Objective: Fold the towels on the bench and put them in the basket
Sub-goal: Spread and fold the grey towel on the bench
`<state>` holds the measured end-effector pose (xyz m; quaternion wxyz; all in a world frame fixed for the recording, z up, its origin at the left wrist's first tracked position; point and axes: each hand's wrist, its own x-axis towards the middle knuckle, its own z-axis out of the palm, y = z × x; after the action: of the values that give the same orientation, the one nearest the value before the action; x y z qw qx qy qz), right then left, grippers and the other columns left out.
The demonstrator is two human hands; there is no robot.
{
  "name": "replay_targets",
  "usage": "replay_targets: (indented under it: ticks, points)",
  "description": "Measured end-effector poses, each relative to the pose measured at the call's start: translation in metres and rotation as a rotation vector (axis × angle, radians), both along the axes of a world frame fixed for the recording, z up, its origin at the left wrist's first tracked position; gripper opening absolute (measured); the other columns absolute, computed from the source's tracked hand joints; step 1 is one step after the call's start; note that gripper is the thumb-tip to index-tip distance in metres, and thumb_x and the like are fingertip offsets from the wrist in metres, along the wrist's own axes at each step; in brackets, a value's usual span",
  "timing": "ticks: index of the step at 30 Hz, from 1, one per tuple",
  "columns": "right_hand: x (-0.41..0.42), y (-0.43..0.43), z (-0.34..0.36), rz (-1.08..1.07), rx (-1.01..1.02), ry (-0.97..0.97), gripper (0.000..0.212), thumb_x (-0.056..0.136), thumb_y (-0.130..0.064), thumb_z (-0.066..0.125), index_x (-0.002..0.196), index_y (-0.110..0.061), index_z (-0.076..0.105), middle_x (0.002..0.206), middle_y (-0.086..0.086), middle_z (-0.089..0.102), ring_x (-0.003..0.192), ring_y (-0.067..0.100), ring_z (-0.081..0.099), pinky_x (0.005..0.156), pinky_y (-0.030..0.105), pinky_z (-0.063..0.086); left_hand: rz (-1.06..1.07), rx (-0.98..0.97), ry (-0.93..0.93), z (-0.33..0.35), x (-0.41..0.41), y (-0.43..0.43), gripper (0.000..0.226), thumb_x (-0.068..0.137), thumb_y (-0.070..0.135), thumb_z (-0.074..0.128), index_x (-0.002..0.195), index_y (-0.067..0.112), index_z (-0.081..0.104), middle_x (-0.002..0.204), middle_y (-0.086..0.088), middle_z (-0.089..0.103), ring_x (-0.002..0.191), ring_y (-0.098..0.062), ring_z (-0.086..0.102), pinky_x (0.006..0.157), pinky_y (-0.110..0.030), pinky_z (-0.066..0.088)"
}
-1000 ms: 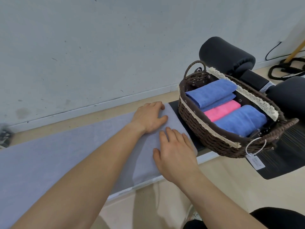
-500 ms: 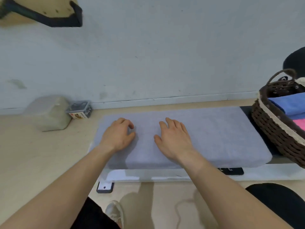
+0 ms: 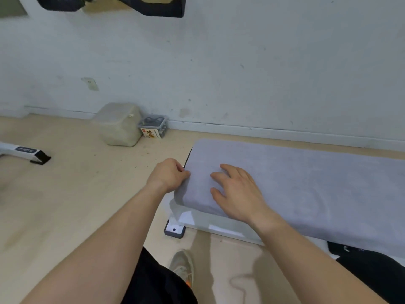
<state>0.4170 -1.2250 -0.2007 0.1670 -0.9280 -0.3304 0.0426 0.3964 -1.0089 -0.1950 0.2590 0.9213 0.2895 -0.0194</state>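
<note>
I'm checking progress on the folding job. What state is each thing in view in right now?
towel: spread flat along the bench, not yet folded.
bench: top covered by the towel.
left hand: fingers curled, gripping the towel's left end.
right hand: fingers straight, resting flat on the towel.

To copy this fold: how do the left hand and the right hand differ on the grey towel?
The left hand curls its fingers round the end edge of the grey towel; the right hand lies flat, fingers spread. The left hand sits at the edge; the right hand rests on top. Both touch the same towel.
</note>
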Motion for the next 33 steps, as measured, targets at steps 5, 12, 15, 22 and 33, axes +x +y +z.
replay_targets:
  ticks: [5, 12, 15, 22, 33]
  points:
    - [-0.004, 0.033, -0.004, -0.052, 0.092, -0.056, 0.03, 0.095, -0.036, 0.053, 0.121, -0.034, 0.066, 0.111, -0.003, 0.058, 0.104, 0.023, 0.058, 0.087, 0.037, 0.046, 0.023, -0.016, 0.107, 0.009, 0.0, -0.004, 0.035, 0.083, 0.041, 0.06, 0.069, 0.009, 0.066, 0.065, -0.007, 0.071, 0.068, -0.027, 0.07, 0.069, -0.037, 0.061]
    - [-0.019, 0.066, -0.016, -0.118, 0.161, -0.015, 0.027, 0.094, -0.029, 0.049, 0.112, -0.034, 0.069, 0.103, -0.004, 0.062, 0.097, 0.022, 0.06, 0.083, 0.036, 0.047, -0.102, -0.203, 0.214, 0.017, -0.011, 0.015, 0.028, 0.094, 0.035, 0.061, 0.086, 0.009, 0.069, 0.079, -0.003, 0.068, 0.061, -0.014, 0.062, 0.052, -0.023, 0.048]
    - [-0.021, 0.074, -0.013, -0.195, 0.16, 0.014, 0.026, 0.091, -0.028, 0.048, 0.107, -0.032, 0.068, 0.102, -0.004, 0.063, 0.096, 0.022, 0.059, 0.083, 0.036, 0.044, -0.146, -0.271, 0.176, 0.016, -0.015, 0.021, 0.021, 0.096, 0.029, 0.062, 0.081, 0.014, 0.066, 0.08, 0.0, 0.065, 0.063, -0.012, 0.059, 0.055, -0.023, 0.047]
    - [-0.013, 0.083, 0.007, -0.29, 0.146, 0.233, 0.034, 0.094, -0.022, 0.037, 0.112, -0.027, 0.066, 0.114, -0.003, 0.068, 0.107, 0.028, 0.06, 0.091, 0.038, 0.044, -0.169, -0.42, 0.061, 0.027, -0.017, 0.028, 0.011, 0.09, 0.022, 0.069, 0.081, 0.018, 0.072, 0.082, 0.003, 0.07, 0.064, -0.009, 0.062, 0.055, -0.02, 0.047]
    - [0.0, 0.099, 0.022, -0.343, 0.06, 0.383, 0.037, 0.084, -0.061, 0.05, 0.09, -0.025, 0.059, 0.089, -0.005, 0.067, 0.088, 0.023, 0.062, 0.09, 0.042, 0.047, -0.002, -0.594, -0.01, 0.028, -0.008, 0.027, 0.02, 0.095, 0.016, 0.051, 0.101, 0.015, 0.07, 0.082, 0.001, 0.075, 0.07, -0.014, 0.067, 0.064, -0.024, 0.048]
